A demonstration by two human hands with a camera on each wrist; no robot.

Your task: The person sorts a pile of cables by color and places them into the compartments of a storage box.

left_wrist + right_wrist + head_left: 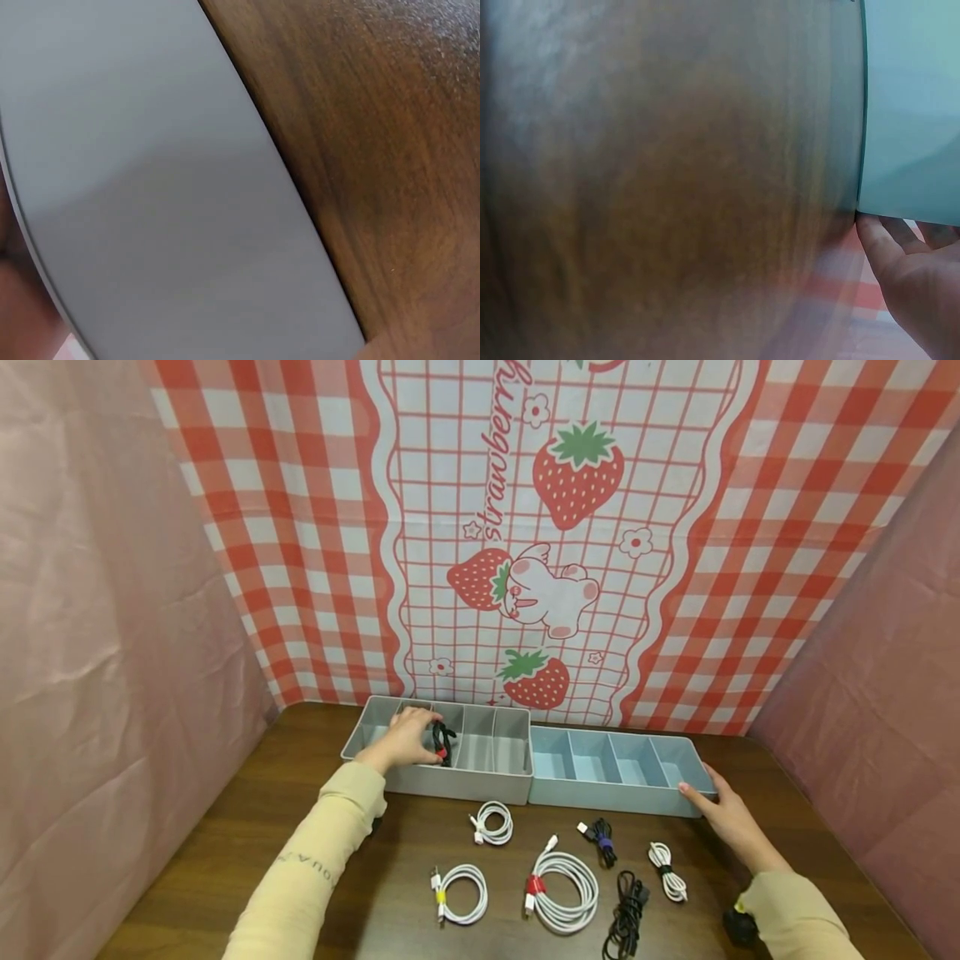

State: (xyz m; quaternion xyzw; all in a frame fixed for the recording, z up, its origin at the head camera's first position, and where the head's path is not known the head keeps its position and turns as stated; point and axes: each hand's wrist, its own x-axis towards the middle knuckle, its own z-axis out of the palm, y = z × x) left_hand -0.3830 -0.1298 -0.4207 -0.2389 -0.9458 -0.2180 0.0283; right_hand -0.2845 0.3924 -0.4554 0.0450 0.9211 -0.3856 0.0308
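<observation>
Strawberry-print cloth (427,502) fills the top of the frame, behind a brown wooden table (225,852). Left of the frame's lower centre, our left hand (401,739) pinches a black cable (447,737) between thumb and fingers, over the grey box (465,783). We see the cable just right of the palm, its long axis running up and down the frame, roughly along the compartments; we cannot tell whether it touches the bottom. Our right hand (731,818), well apart at lower right, grips the blue box (611,797) by its right end.
</observation>
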